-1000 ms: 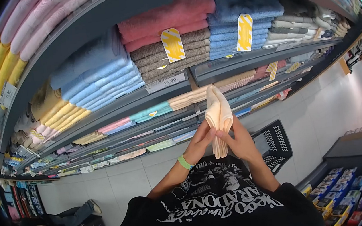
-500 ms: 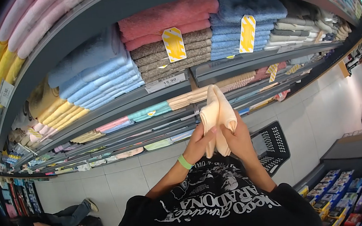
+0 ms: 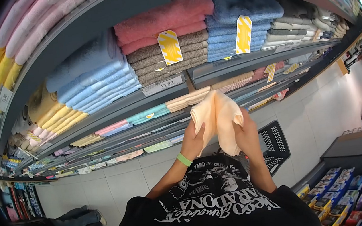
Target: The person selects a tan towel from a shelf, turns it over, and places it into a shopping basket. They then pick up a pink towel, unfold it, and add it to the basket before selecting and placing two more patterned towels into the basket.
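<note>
A cream-coloured towel [image 3: 215,120] is held up in front of my chest, creased down its middle with its two halves partly spread. My left hand [image 3: 193,138], with a green band at the wrist, grips its left edge, thumb on the near face. On the opposite edge, my right hand [image 3: 246,132] pinches the cloth in the same way. The fingers behind the towel are hidden. Just beyond it, folded peach towels [image 3: 188,99] lie on a lower shelf.
Shelves ahead carry stacked pink towels [image 3: 161,21], brown towels [image 3: 193,44] and blue towels [image 3: 241,17]. A black shopping basket [image 3: 276,142] stands on the floor at right. Boxed goods [image 3: 338,197] fill a display at lower right. Another person [image 3: 64,224] is at lower left.
My hands have moved apart, and the towel has spread from a narrow fold into a wider shape. The person at lower left has shifted position.
</note>
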The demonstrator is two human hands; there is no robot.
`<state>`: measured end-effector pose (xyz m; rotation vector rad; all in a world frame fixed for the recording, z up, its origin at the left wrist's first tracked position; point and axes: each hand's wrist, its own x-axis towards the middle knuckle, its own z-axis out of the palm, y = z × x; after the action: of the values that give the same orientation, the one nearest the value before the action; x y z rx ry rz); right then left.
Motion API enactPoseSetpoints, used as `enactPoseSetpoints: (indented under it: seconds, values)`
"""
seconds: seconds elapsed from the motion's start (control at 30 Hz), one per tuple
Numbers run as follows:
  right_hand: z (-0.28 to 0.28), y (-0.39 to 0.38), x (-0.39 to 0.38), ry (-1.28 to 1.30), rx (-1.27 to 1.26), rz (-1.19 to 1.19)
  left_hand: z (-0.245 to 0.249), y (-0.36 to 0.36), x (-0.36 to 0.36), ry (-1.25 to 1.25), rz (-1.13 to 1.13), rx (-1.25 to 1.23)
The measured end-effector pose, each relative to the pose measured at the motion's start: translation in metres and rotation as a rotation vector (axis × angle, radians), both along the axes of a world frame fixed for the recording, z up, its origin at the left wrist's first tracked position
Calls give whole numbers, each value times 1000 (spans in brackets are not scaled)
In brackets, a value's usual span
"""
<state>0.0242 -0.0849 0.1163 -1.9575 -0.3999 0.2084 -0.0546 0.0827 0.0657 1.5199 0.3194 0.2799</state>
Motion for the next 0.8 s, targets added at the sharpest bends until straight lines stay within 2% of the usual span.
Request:
enactPoseSetpoints:
  seconds: [0.17, 0.2, 0.27, 0.43, 0.5, 0.57, 0.73, 0.77, 0.8]
  values:
    - [14, 26, -21, -72, -128, 116, 1, -17, 4, -65, -146, 67]
    - [13, 26, -22, -70, -129, 115, -1, -18, 4, -109, -166, 112]
    - [13, 27, -23, -53, -23, 167, 0, -10, 2, -21, -242, 54]
    - [11, 25, -16, -76, -16, 218, 24, -14, -2, -145, -333, 129]
    - [7, 24, -13, -91, -13, 211, 21, -10, -2, -146, -315, 121]
    - [1, 21, -8, 57, 129, 154, 21, -7, -1, -146, -302, 115]
    - [-5, 18, -7, 85, 208, 42, 25, -12, -3, -83, -188, 11]
    - [-3, 20, -8, 105, 200, 35, 21, -13, -2, -80, -114, 130]
    - [-2, 23, -10, 124, 193, 30, 18, -12, -2, -80, -111, 130]
